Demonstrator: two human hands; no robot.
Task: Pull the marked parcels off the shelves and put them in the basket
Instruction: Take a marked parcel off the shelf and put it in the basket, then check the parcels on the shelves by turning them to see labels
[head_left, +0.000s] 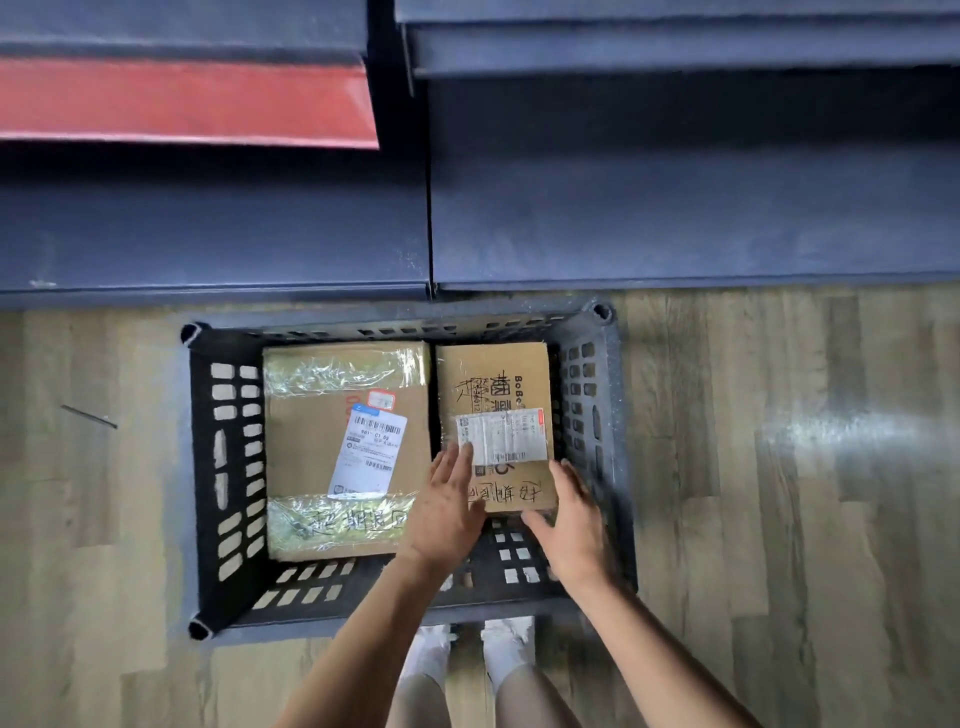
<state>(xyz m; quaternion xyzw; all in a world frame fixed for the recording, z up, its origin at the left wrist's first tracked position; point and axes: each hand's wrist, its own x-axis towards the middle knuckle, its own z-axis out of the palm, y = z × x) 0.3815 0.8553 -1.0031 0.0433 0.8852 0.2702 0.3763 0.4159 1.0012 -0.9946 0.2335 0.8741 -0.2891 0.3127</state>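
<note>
A dark slotted plastic basket (228, 467) stands on the floor in front of the shelves. Inside lie two cardboard parcels side by side. The larger taped parcel (311, 447) with a white label fills the left half. The smaller parcel (493, 384), with handwriting and a white label, lies at the right. My left hand (447, 509) rests with spread fingers on that small parcel's near left edge. My right hand (571, 525) touches its near right corner, fingers loose. Neither hand clearly grips it.
Dark blue shelf boards (675, 218) span the top of the view, with a red panel (182, 98) at the upper left. Wood-pattern floor (779, 467) surrounds the basket. My two feet (472, 649) stand just behind the basket's near rim.
</note>
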